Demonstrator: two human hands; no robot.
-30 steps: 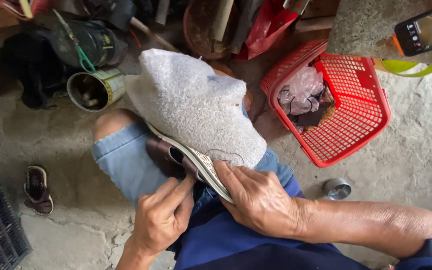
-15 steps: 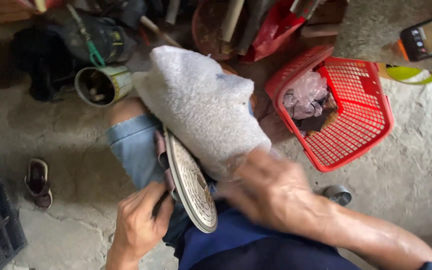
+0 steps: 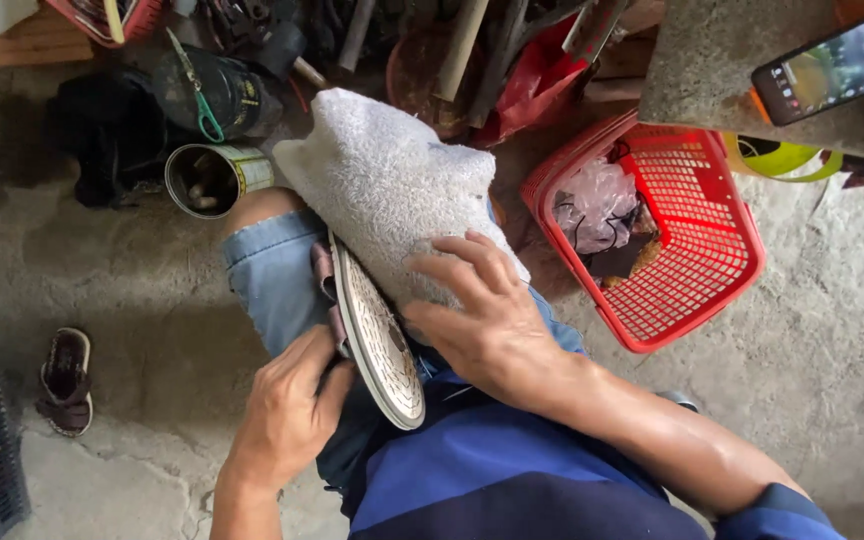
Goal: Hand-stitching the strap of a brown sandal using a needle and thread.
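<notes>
A seated person steadies a grey fuzzy slipper (image 3: 387, 185) on the lap, its pale patterned sole (image 3: 380, 345) turned on edge toward the left, as the right hand (image 3: 487, 320) lies over the upper with fingers spread apart and the left hand (image 3: 287, 410) closes its fingers on the sole's near edge. A red plastic basket (image 3: 697, 290) holding a crumpled plastic bag (image 3: 597, 200) stands just right of the knee on the concrete floor (image 3: 102, 290). An open tin can (image 3: 214, 178) lies to the far left, a brown sandal (image 3: 64, 380) well apart at left.
</notes>
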